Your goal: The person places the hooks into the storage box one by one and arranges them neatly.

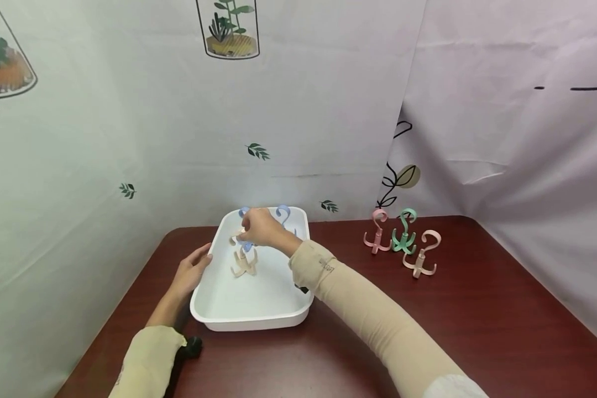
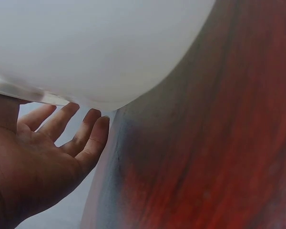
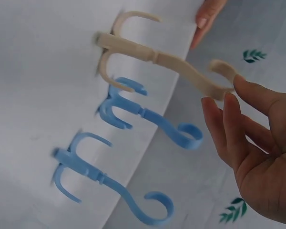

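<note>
My right hand point(image 1: 263, 228) reaches over a white tray point(image 1: 251, 304). In the right wrist view, its thumb and fingertips pinch the curved top of a beige four-pronged rotating hanger hook point(image 3: 176, 67). That hook stands upright, its prongs point(image 1: 245, 264) at the tray floor; whether they touch is hard to tell. Beside it in the tray are two blue hanger hooks, one nearer point(image 3: 168, 130) and one farther along point(image 3: 119, 186). My left hand point(image 1: 191, 273) rests against the tray's left side with fingers loosely extended, as the left wrist view point(image 2: 47, 152) also shows.
On the dark red table point(image 1: 358, 331) to the right stand a pink hook point(image 1: 377, 235), a green hook point(image 1: 404, 235) and another beige hook point(image 1: 422, 257). A patterned cloth point(image 1: 308, 110) hangs behind the table.
</note>
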Tool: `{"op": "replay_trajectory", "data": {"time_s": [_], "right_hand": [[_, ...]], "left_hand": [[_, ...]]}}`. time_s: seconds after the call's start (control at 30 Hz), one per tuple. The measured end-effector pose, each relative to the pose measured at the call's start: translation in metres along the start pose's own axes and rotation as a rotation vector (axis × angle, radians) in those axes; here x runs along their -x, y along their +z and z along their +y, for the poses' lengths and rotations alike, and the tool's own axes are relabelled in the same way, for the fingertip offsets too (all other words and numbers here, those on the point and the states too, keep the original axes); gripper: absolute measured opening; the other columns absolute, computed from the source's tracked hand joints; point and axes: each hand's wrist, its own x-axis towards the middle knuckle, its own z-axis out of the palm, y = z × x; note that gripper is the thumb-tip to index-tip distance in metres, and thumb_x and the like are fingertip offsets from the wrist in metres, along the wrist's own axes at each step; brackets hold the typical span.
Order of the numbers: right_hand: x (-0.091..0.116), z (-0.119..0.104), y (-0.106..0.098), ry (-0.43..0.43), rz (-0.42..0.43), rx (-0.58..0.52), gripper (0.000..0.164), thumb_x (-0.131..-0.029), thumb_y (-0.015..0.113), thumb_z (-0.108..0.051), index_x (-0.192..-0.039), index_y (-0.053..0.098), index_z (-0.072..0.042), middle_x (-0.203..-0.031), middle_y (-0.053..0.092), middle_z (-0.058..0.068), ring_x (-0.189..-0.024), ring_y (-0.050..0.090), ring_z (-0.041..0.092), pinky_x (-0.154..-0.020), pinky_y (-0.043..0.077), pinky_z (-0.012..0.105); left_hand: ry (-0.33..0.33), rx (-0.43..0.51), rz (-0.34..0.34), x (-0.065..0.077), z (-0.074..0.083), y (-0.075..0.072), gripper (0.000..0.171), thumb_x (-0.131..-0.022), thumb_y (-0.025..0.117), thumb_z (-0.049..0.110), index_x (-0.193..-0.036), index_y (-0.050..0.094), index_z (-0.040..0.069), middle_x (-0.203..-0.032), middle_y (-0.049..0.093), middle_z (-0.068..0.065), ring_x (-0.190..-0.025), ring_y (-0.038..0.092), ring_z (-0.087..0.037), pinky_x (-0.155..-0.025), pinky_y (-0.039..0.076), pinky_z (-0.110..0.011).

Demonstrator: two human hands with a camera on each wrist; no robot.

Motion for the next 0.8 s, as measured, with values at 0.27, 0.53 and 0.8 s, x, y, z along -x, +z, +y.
{"op": "replay_trajectory", "data": {"time_s": [0.27, 0.53, 0.8], "right_hand": [[0.03, 0.022, -0.054, -0.007, -0.005, -0.077, 0.034, -0.08, 0.072, -0.022, -0.102, 0.066, 0.002, -0.094, 0.067, 0.009, -0.079, 0.064, 0.015, -0.068, 0.05, 0.02], [0.101, 0.081, -0.132, 0.062, 0.171, -0.047, 0.028, -0.079, 0.073, -0.023, -0.099, 0.069, -0.004, -0.095, 0.069, 0.008, -0.083, 0.066, 0.021, -0.069, 0.053, 0.031], [0.185, 0.145, -0.183, 0.258, 0.261, 0.083, 0.038, -0.08, 0.071, -0.032, -0.104, 0.067, -0.003, -0.099, 0.068, 0.015, -0.086, 0.067, 0.029, -0.064, 0.053, 0.037]], "left_hand": [[-0.003, 0.003, -0.01, -0.001, 0.001, 0.0, 0.051, -0.098, 0.043, 0.029, -0.144, 0.031, 0.012, -0.14, 0.04, -0.02, -0.117, 0.049, -0.036, -0.085, 0.049, -0.041], [0.01, -0.006, -0.016, -0.002, 0.001, -0.003, 0.053, -0.098, 0.043, 0.033, -0.144, 0.032, 0.012, -0.14, 0.04, -0.02, -0.116, 0.05, -0.036, -0.084, 0.049, -0.04], [0.006, 0.011, -0.022, -0.001, -0.002, -0.002, 0.054, -0.098, 0.043, 0.034, -0.145, 0.03, 0.011, -0.142, 0.037, -0.019, -0.118, 0.048, -0.037, -0.085, 0.049, -0.039]]}}
